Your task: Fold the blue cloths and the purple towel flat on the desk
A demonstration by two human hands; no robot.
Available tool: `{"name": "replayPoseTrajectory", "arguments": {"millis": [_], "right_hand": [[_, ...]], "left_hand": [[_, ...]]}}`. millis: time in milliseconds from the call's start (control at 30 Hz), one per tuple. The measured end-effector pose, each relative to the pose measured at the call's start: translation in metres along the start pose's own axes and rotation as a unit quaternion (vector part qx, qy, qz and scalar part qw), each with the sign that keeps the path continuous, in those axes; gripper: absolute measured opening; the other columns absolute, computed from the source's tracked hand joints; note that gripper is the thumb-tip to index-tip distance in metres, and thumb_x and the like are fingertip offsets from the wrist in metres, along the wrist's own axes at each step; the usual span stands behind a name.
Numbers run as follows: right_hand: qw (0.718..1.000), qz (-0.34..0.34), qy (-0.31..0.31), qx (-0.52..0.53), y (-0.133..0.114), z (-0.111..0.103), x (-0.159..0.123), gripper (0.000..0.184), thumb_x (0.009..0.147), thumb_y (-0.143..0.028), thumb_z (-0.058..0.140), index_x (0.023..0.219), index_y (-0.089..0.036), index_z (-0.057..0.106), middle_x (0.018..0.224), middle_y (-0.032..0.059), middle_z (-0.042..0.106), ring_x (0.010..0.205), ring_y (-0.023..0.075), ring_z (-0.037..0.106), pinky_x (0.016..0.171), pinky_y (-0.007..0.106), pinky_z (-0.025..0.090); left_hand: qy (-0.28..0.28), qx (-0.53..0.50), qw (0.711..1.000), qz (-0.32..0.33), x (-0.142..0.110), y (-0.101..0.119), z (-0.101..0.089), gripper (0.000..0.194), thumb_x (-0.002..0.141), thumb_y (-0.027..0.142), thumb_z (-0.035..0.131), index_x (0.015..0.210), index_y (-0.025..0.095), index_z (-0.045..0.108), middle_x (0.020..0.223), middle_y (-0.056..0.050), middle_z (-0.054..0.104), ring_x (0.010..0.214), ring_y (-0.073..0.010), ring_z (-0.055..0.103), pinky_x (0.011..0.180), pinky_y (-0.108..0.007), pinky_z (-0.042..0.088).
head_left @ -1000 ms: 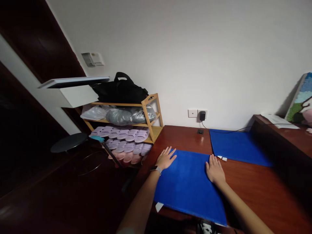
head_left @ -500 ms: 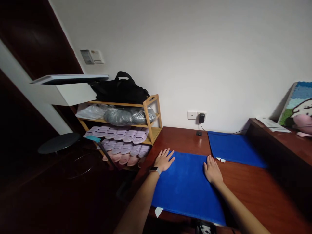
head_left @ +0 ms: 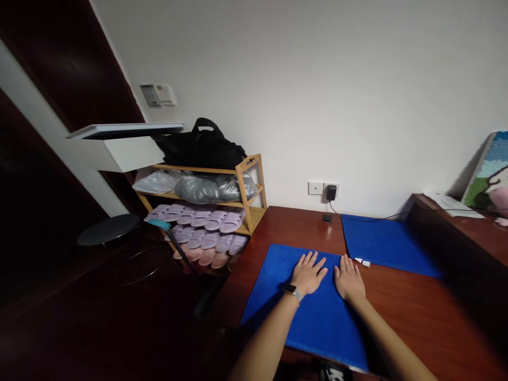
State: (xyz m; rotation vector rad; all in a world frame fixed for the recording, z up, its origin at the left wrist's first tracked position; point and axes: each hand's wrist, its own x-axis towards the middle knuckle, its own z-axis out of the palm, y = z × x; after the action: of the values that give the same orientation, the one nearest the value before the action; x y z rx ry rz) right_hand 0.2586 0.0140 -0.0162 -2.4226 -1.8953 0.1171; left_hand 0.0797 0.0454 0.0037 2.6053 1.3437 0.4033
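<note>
A blue cloth lies spread out near the front of the reddish-brown wooden table. My left hand, with a watch on its wrist, is over the upper middle of the cloth, palm down and fingers spread. At the cloth's upper right corner, my right hand lies flat with its fingers stretched forward and thumb a little apart. Neither hand grips anything. A second blue cloth lies farther back on the right, with small white tags at its near left corner.
Left of the table stands a wooden rack with lilac and pink slippers, plastic-wrapped bundles and a black bag on top. A black charger is plugged into the wall. A raised ledge bounds the right side; a round stool stands left.
My left hand has moved right, from the cloth's upper left corner to its upper middle. My right hand stays at the upper right corner. The camera view has shifted slightly.
</note>
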Motion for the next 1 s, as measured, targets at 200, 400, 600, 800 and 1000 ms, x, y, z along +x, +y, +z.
{"name": "replayPoseTrajectory", "arguments": {"millis": [200,400,600,800,1000], "right_hand": [[1.0,-0.005,-0.012,0.004,0.001,0.004,0.008,0.07,0.103,-0.042,0.01,0.161,-0.002,0.013,0.169,0.0114,0.012,0.156,0.0234,0.011,0.127,0.04,0.009],[1.0,-0.008,-0.026,0.012,-0.002,-0.006,0.015,0.069,0.104,-0.04,0.012,0.161,-0.002,0.013,0.17,0.0112,0.012,0.157,0.0225,0.01,0.127,0.038,0.008],[0.999,-0.019,-0.031,0.029,0.002,-0.008,0.003,0.069,0.104,-0.043,0.01,0.161,-0.005,0.015,0.169,0.0096,0.013,0.156,0.0205,0.011,0.127,0.039,0.01],[0.999,-0.024,-0.014,0.032,0.001,-0.008,-0.002,0.068,0.104,-0.042,0.014,0.161,-0.005,0.016,0.17,0.0095,0.012,0.157,0.02,0.011,0.127,0.039,0.007],[0.999,-0.027,-0.018,0.017,0.002,-0.01,-0.003,0.067,0.103,-0.039,0.015,0.161,-0.004,0.016,0.169,0.0109,0.014,0.156,0.0205,0.013,0.127,0.039,0.008]], "left_hand": [[0.002,0.048,0.991,-0.124,-0.025,-0.093,-0.038,0.063,0.103,0.062,0.024,0.157,0.033,0.038,0.168,-0.002,0.03,0.156,-0.0301,0.02,0.126,-0.051,0.013],[-0.006,0.096,0.986,-0.14,-0.021,-0.111,-0.045,0.061,0.104,0.061,0.022,0.158,0.035,0.036,0.168,-0.001,0.029,0.156,-0.0269,0.02,0.126,-0.047,0.015],[-0.014,0.116,0.983,-0.141,-0.022,-0.111,-0.052,0.061,0.105,0.059,0.023,0.158,0.033,0.037,0.168,-0.004,0.03,0.155,-0.0275,0.023,0.126,-0.049,0.017],[0.037,0.106,0.993,-0.044,-0.003,-0.056,-0.039,0.065,0.106,0.056,0.014,0.159,0.023,0.035,0.167,-0.008,0.03,0.156,-0.0232,0.021,0.127,-0.046,0.014],[-0.003,0.045,0.999,0.027,0.02,0.019,0.011,0.065,0.106,0.055,0.012,0.158,0.026,0.036,0.166,-0.007,0.034,0.154,-0.0218,0.026,0.126,-0.044,0.021]]}}
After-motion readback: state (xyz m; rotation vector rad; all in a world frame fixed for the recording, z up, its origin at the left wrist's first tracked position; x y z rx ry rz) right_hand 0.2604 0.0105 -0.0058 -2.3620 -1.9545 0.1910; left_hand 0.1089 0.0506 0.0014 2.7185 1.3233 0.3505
